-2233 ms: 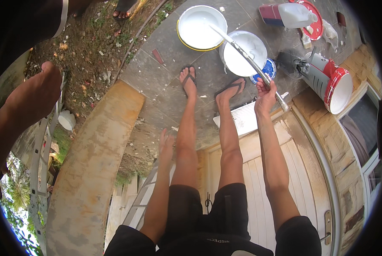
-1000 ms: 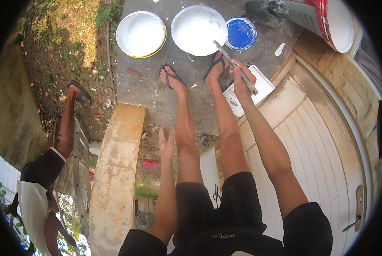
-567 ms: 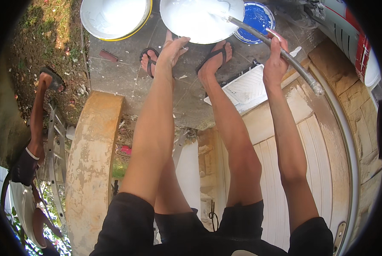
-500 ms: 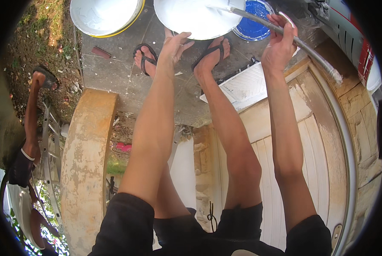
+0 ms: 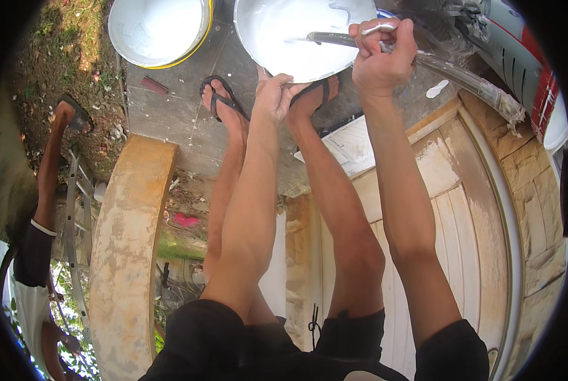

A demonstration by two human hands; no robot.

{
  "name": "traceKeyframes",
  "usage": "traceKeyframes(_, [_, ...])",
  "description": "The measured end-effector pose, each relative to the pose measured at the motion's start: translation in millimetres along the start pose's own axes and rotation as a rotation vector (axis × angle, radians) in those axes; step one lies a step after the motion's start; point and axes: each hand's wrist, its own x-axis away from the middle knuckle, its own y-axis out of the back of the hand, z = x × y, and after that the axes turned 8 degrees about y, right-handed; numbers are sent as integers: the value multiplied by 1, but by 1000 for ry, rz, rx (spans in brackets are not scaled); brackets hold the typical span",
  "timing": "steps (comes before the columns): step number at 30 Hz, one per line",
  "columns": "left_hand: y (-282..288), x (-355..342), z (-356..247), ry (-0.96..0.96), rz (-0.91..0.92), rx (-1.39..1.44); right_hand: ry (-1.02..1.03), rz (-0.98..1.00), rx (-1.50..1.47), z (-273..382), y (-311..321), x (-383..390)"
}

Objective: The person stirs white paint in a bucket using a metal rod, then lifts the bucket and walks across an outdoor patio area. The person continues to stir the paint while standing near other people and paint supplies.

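Right hand [image 5: 385, 58]: fingers wrapped round grey pole [image 5: 471, 81], now farther left, above right rim of bucket [image 5: 249, 32] of white paint. Left hand [image 5: 274, 96]: at near rim, as before; grip unclear.

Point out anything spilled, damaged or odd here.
A white blotch on the gray tiles looks like spilled paint. The curved tan wall is patchy, as if its coating has worn, and the door looks scuffed brown near the tiles. The right hand has white smears across it.
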Motion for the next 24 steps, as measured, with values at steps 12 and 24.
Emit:
traceKeyframes(12, [-148,251,-47,-71,-130,-457,210,-139,59,287,41,85])
traceKeyframes(24, [-269,491,-90,-125,66,-771,317,-105,430,564,76,247])
